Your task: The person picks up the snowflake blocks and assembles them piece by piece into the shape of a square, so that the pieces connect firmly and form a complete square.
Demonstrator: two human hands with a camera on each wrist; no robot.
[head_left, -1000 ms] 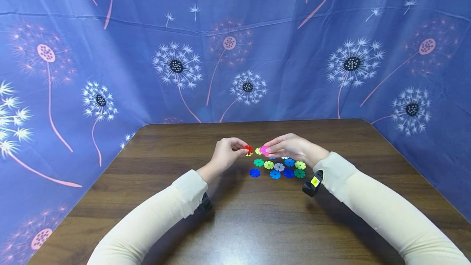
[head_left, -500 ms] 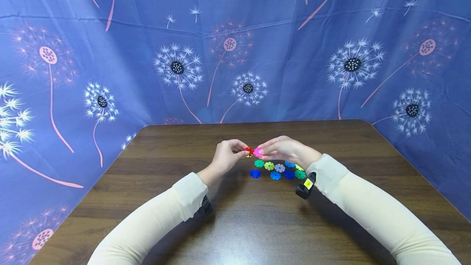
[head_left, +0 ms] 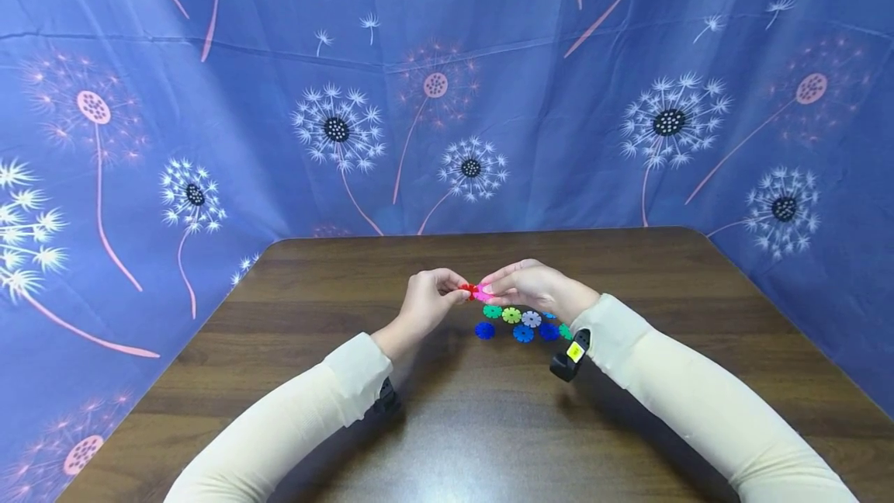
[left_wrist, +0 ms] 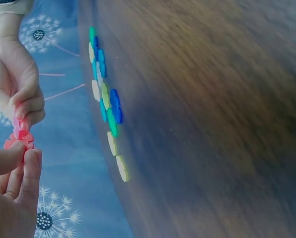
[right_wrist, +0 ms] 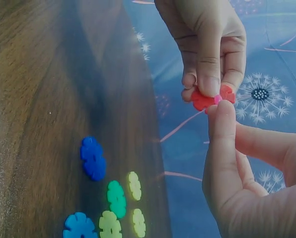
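Both arms reach forward from the lower corners of the head view and lean inward; the left hand (head_left: pixel 419 303) and the right hand (head_left: pixel 539 286) meet over the far half of the worktop (head_left: pixel 461 425), fingertips just beside each other; the left sleeve (head_left: pixel 279 419) and the right sleeve (head_left: pixel 705 398) end at the wrists, a black camera strapped below each.

The left hand pinches the red disc (head_left: pixel 469 290) between thumb and fingers, the thumb pressed on its face; the right hand pinches the pink disc (head_left: pixel 481 295) between thumb and fingertips, which hide most of it in the right wrist view; the two discs touch edge to edge, held above the worktop; whether their slots are locked together cannot be told.

Nearer the person and partly below the right hand, loose discs lie flat on the worktop: a green disc (head_left: pixel 493 311), a yellow disc (head_left: pixel 511 315), a grey disc (head_left: pixel 531 319), a light blue disc (head_left: pixel 523 333) and, off to the left, a blue disc (head_left: pixel 484 330); behind the worktop hangs a blue cloth (head_left: pixel 244 76) printed with dandelions.
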